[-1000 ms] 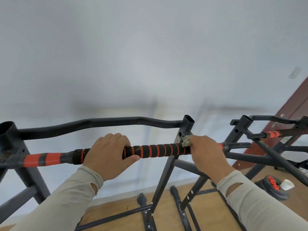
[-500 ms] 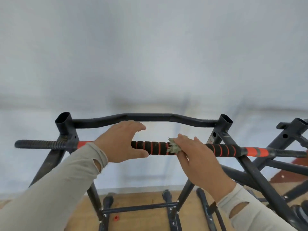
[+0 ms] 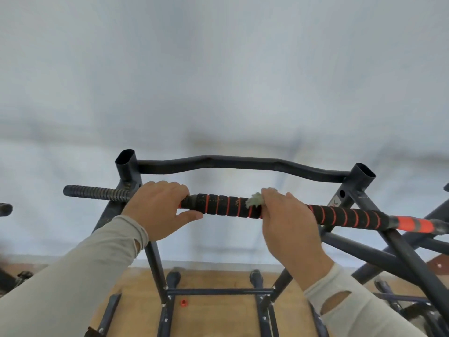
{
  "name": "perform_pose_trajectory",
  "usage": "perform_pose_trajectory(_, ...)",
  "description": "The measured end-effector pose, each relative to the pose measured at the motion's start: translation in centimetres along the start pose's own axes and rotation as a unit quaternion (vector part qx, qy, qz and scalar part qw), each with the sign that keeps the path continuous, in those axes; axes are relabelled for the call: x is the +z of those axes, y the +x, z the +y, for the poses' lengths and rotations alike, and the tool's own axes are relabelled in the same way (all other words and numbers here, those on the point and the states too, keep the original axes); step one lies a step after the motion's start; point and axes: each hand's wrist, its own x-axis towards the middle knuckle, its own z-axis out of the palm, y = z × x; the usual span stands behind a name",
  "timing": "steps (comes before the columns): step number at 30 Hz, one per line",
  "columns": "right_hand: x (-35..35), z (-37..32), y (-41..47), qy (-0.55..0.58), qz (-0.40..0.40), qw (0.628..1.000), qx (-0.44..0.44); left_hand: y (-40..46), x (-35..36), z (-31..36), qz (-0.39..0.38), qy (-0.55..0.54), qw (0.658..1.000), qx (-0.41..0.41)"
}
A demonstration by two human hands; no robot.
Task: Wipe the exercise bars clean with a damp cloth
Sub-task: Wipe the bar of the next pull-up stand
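Spanning the black frame (image 3: 150, 263) from left to right, the padded bar (image 3: 223, 205) — black foam ringed with orange — was gripped by both hands. The left hand (image 3: 158, 212) was wrapped over it near the left upright, fingers curled on top and thumb beneath. The right hand (image 3: 289, 227) was clenched around the bar near its middle, a pale green cloth (image 3: 254, 203) bunched under the fingers and pressed against the foam — only a crumpled edge was seen. A curved black bar (image 3: 243, 162) was seen behind, and a wooden floor (image 3: 218, 314) below.
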Motion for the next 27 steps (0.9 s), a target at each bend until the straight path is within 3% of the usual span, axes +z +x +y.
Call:
perform_pose_trajectory(6, 3.2, -9.3, 2.1, 0.091, -0.009, 0.990, -0.108, -0.2, 0.5, -0.1, 0.026, 0.007, 1.000, 0.010)
perform_pose_trajectory(11, 0.9, -3.0, 1.5, 0.074, -0.007, 0.981, -0.181, 0.0, 0.1, -0.1, -0.002, 0.016, 1.000, -0.002)
perform_pose_trajectory(15, -1.2, 4.7, 0.3, -0.020, -0.048, 0.995, -0.085, 0.2, -0.3, 0.5, -0.022, 0.027, 0.999, -0.024)
perform_pose_trajectory(18, -1.8, 4.6, 0.4, -0.027, -0.105, 0.994, -0.023, 0.4, -0.2, 1.1, -0.004, 0.024, 0.998, -0.052)
perform_pose_trajectory(23, -0.8, -0.7, 1.2, 0.004, -0.119, 0.991, -0.054, 0.8, -1.3, 1.7, -0.038, 0.003, 0.994, -0.106)
perform_pose_trajectory(27, 0.4, 0.8, 1.3, 0.041, -0.096, 0.993, -0.049, 1.6, -2.2, 2.3, -0.091, -0.006, 0.987, -0.136)
